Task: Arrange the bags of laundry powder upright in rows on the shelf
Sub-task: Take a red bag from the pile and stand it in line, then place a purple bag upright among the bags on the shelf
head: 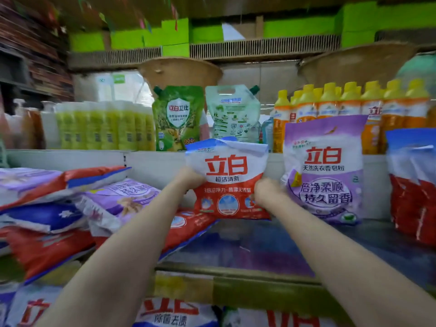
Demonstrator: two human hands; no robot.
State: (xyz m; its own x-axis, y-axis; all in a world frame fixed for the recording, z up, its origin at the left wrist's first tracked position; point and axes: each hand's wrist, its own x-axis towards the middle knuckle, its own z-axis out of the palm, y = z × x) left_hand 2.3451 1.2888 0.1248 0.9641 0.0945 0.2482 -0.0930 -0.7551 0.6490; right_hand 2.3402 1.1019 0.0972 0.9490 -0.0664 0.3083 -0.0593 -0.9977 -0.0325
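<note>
A red and white laundry powder bag [227, 180] stands upright at the back of the metal shelf [259, 246], its bottom resting on the shelf. My left hand [190, 179] grips its left edge and my right hand [266, 192] grips its right edge. Right beside it a purple bag [324, 171] stands upright against the back wall. Further right, red and blue bags [412, 185] stand at the frame edge. On the left, a heap of red, blue and purple bags [77, 208] lies flat and tilted.
The higher shelf behind carries green pouches [178, 119], yellow-green bottles [103, 126] and orange bottles with yellow caps [342, 102]. More powder bags [174, 312] sit on the shelf below. Bare shelf surface lies in front of the upright bags.
</note>
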